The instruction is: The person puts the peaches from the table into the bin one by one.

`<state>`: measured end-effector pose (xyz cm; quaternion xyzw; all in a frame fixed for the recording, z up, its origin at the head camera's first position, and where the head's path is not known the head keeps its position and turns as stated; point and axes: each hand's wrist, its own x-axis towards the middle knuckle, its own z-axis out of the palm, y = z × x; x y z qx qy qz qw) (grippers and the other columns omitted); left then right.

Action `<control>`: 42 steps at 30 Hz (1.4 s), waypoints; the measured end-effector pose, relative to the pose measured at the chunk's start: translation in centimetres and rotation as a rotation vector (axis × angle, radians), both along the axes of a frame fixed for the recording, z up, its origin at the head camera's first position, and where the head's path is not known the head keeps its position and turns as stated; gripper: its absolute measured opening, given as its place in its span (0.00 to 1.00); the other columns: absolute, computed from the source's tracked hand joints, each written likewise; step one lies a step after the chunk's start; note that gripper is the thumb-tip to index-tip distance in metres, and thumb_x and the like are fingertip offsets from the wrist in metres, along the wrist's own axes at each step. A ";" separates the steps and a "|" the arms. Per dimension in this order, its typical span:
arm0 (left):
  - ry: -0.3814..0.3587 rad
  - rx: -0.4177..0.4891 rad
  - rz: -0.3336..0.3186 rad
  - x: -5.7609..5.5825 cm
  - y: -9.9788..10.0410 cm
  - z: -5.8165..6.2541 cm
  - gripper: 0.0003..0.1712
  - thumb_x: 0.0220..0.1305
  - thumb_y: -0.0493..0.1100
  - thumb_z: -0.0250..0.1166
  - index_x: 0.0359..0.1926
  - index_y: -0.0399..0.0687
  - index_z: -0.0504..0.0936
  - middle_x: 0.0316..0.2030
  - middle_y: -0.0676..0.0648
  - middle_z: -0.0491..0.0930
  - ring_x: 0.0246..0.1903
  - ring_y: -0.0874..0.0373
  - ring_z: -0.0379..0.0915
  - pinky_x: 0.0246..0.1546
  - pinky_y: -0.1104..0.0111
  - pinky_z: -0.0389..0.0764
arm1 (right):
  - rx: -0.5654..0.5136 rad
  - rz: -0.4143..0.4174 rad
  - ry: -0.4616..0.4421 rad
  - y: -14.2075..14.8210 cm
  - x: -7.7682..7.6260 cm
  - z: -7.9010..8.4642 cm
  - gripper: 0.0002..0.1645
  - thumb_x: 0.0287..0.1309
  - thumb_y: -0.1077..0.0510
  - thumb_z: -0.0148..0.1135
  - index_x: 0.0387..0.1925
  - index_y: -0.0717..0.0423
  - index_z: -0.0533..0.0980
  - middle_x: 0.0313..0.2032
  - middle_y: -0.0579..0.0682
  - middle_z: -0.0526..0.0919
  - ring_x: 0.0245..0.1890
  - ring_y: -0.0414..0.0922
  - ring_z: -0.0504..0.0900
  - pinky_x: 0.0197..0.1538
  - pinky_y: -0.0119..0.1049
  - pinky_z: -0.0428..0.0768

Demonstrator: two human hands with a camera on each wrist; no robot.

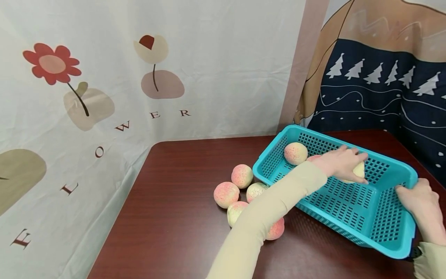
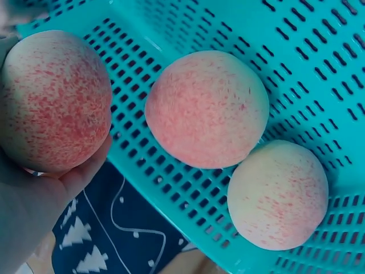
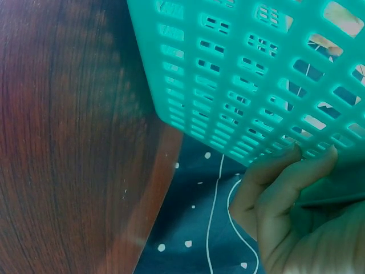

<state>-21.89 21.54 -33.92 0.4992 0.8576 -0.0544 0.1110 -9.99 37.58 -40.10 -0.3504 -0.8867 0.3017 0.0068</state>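
Turquoise basket [image 1: 352, 199] spreads out at your right; your right hand [image 1: 419, 199] grips its end rim, your left hand [image 1: 343, 162], over it, grasps a peach [image 2: 57, 103], two peaches [image 1: 296, 153] lie inside, and loose peaches [image 1: 226, 195] cluster just outside.

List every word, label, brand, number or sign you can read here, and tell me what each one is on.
"F L O W E R": separate, spaced-out dark red letters climbing in a curve across the pale cloth behind the table.
No other writing, brand or number is visible: none on the peaches, the blue basket or the dark tree-patterned cloth.
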 end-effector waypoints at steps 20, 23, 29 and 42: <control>0.033 -0.212 -0.083 1.7 2.6 -2.8 0.48 0.56 0.71 0.58 0.72 0.75 0.44 0.74 0.63 0.42 0.73 0.65 0.38 0.65 0.78 0.58 | -0.006 -0.009 -0.005 0.0 0.2 0.0 0.37 0.64 0.60 0.38 0.63 0.84 0.41 0.46 0.84 0.59 0.32 0.72 0.76 0.25 0.53 0.79; 0.053 -0.235 -0.088 1.6 2.5 -3.4 0.51 0.55 0.70 0.58 0.73 0.74 0.41 0.74 0.64 0.42 0.72 0.67 0.39 0.65 0.78 0.58 | -0.005 -0.007 0.001 0.0 0.2 0.0 0.36 0.64 0.60 0.38 0.62 0.84 0.42 0.46 0.84 0.60 0.30 0.71 0.76 0.22 0.50 0.78; 0.085 -0.250 -0.056 1.0 2.1 -4.4 0.48 0.58 0.71 0.55 0.73 0.74 0.40 0.74 0.63 0.42 0.73 0.66 0.39 0.65 0.78 0.59 | 0.005 0.005 0.017 0.0 0.1 0.0 0.36 0.62 0.61 0.38 0.61 0.85 0.43 0.43 0.83 0.60 0.26 0.69 0.77 0.19 0.46 0.78; 0.146 -0.170 -0.031 0.8 1.9 -4.5 0.37 0.64 0.67 0.51 0.71 0.74 0.50 0.69 0.64 0.56 0.67 0.68 0.56 0.62 0.76 0.64 | 0.005 0.001 0.006 -0.2 0.1 0.1 0.36 0.63 0.60 0.38 0.61 0.85 0.42 0.44 0.83 0.60 0.29 0.70 0.76 0.22 0.49 0.79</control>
